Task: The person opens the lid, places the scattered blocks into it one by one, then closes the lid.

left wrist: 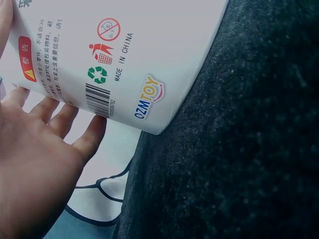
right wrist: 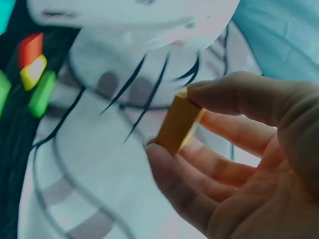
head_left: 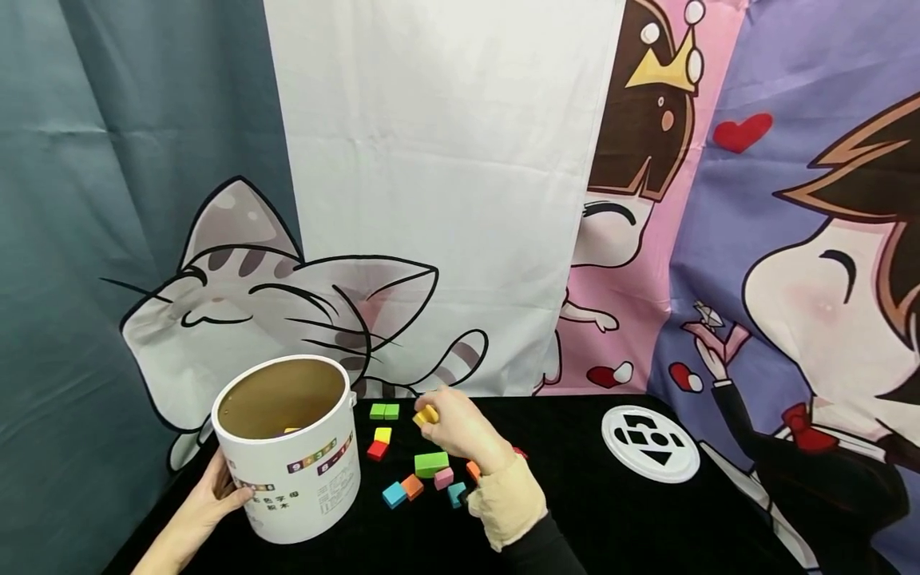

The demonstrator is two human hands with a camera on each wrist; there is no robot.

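My left hand holds the side of a tall white toy bucket, thumb on its printed front and fingers spread along its wall in the left wrist view. The bucket's mouth is open, with a bit of yellow showing inside. My right hand pinches a yellow toy block between thumb and fingertips, to the right of the bucket. Below it on the black cloth lie a large green block, a pink block, a blue block and an orange block.
Two small green blocks lie near the back edge, with a yellow block and a red block nearer. A teal block is beside my right sleeve. At right rests a round white lid with shaped holes. A cartoon curtain hangs behind.
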